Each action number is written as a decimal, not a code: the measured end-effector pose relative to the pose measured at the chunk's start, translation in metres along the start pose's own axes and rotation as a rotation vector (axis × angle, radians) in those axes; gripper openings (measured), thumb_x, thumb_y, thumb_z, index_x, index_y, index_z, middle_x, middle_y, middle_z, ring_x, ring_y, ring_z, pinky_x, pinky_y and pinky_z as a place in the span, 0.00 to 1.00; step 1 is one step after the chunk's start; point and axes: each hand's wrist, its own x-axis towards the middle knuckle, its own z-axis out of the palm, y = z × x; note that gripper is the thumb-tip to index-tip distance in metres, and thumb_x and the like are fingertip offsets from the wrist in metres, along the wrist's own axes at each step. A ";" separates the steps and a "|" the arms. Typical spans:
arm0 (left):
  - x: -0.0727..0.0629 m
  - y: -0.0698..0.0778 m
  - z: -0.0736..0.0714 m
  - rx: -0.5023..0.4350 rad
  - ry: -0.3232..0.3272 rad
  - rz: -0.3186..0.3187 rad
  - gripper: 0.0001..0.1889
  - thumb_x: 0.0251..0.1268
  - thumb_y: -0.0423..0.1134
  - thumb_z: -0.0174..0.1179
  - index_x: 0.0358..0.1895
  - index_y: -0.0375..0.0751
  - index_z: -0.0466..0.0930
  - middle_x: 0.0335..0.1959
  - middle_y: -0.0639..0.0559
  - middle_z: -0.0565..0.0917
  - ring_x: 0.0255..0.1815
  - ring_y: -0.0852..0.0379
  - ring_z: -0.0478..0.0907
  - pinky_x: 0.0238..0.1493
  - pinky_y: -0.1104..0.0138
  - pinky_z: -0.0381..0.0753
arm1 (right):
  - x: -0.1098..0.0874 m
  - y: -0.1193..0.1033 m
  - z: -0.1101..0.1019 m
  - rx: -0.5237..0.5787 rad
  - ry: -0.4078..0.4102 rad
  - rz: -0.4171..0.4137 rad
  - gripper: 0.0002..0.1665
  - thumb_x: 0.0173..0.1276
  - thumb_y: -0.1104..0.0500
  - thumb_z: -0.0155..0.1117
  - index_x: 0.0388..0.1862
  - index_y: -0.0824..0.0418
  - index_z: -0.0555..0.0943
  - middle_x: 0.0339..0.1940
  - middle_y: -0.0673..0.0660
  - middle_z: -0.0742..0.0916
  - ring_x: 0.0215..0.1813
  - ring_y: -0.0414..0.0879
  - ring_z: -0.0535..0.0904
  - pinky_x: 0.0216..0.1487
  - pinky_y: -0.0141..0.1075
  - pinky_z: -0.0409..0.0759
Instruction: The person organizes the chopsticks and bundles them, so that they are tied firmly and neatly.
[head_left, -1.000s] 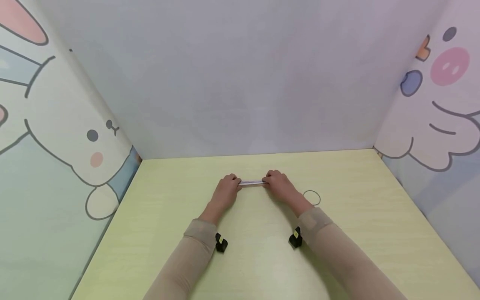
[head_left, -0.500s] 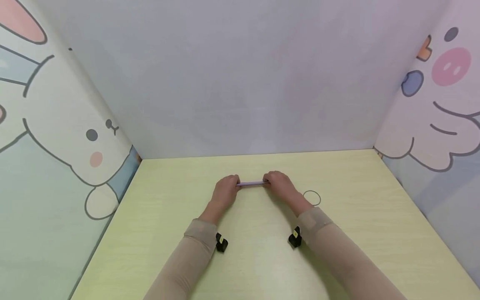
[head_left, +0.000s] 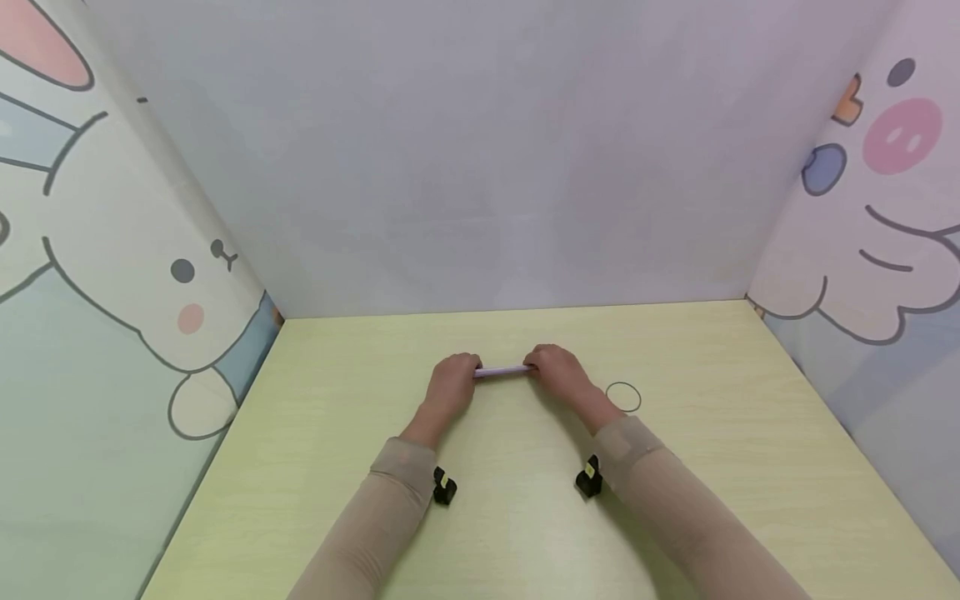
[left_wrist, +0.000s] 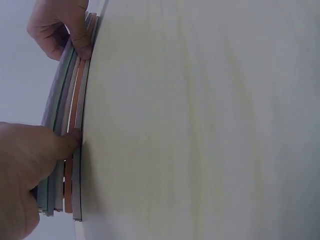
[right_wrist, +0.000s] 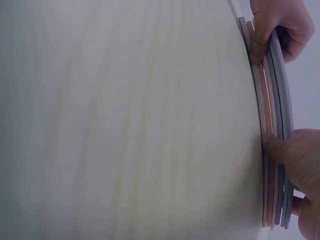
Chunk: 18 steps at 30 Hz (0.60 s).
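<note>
My left hand (head_left: 453, 382) and right hand (head_left: 558, 372) grip the two ends of a bundle of several thin coloured strips (head_left: 501, 372). From above, the bundle shows as a narrow pale-purple bar between them. In the left wrist view, the strips (left_wrist: 76, 100) lie one over another, in grey, orange, green and purple. My thumbs press on the side nearest me. The fingers curl round behind, mostly hidden. The right wrist view shows the lowest, grey strip along the table, with the strips (right_wrist: 267, 100) bowed slightly by the lens.
A thin dark loop, like a rubber band (head_left: 624, 397), lies on the pale wooden table (head_left: 337, 400) beside my right wrist. A grey-white wall (head_left: 495, 167) stands behind the table. Cartoon-printed panels rise at both sides. A small black camera (head_left: 444, 486) hangs under each sleeve cuff.
One second ago several pale and purple edges showed between my hands; now mostly one purple face shows from above. My hands stay almost in place, and the loop has not moved.
</note>
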 end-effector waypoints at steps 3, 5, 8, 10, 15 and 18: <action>0.001 0.000 0.000 0.001 0.028 0.000 0.05 0.62 0.28 0.68 0.39 0.40 0.86 0.34 0.49 0.87 0.36 0.50 0.84 0.40 0.60 0.81 | 0.001 -0.002 -0.001 -0.012 0.013 0.005 0.04 0.67 0.67 0.69 0.39 0.62 0.88 0.38 0.57 0.89 0.43 0.53 0.85 0.45 0.44 0.82; 0.001 0.000 0.000 0.000 0.038 0.002 0.06 0.61 0.27 0.68 0.39 0.40 0.86 0.34 0.49 0.87 0.36 0.50 0.84 0.40 0.61 0.81 | 0.001 -0.003 -0.002 -0.014 0.013 0.011 0.03 0.67 0.67 0.69 0.38 0.61 0.87 0.37 0.57 0.88 0.41 0.53 0.85 0.43 0.44 0.82; 0.001 0.000 0.000 -0.007 0.015 0.001 0.08 0.61 0.26 0.68 0.42 0.39 0.86 0.36 0.48 0.86 0.38 0.50 0.83 0.43 0.61 0.81 | 0.002 -0.004 -0.002 -0.019 -0.009 0.028 0.05 0.69 0.67 0.67 0.41 0.61 0.86 0.38 0.56 0.88 0.42 0.53 0.84 0.44 0.44 0.82; 0.001 0.000 -0.001 0.001 -0.020 0.005 0.09 0.62 0.25 0.66 0.44 0.37 0.86 0.39 0.46 0.84 0.41 0.48 0.81 0.45 0.60 0.80 | 0.002 -0.005 -0.002 -0.029 -0.041 0.033 0.08 0.70 0.68 0.66 0.45 0.61 0.87 0.41 0.57 0.87 0.44 0.53 0.83 0.45 0.44 0.81; 0.001 0.001 0.000 0.050 -0.093 0.023 0.10 0.67 0.26 0.62 0.48 0.34 0.85 0.44 0.42 0.82 0.46 0.45 0.79 0.47 0.56 0.80 | 0.002 -0.007 0.000 -0.058 -0.081 0.029 0.13 0.69 0.70 0.65 0.48 0.60 0.88 0.44 0.58 0.86 0.47 0.54 0.81 0.47 0.45 0.81; 0.000 0.001 0.003 0.073 -0.094 0.025 0.09 0.67 0.27 0.63 0.48 0.35 0.84 0.44 0.43 0.82 0.46 0.46 0.80 0.46 0.55 0.79 | 0.001 -0.007 0.002 -0.068 -0.060 0.021 0.11 0.68 0.70 0.65 0.47 0.61 0.88 0.44 0.58 0.86 0.47 0.54 0.82 0.48 0.45 0.81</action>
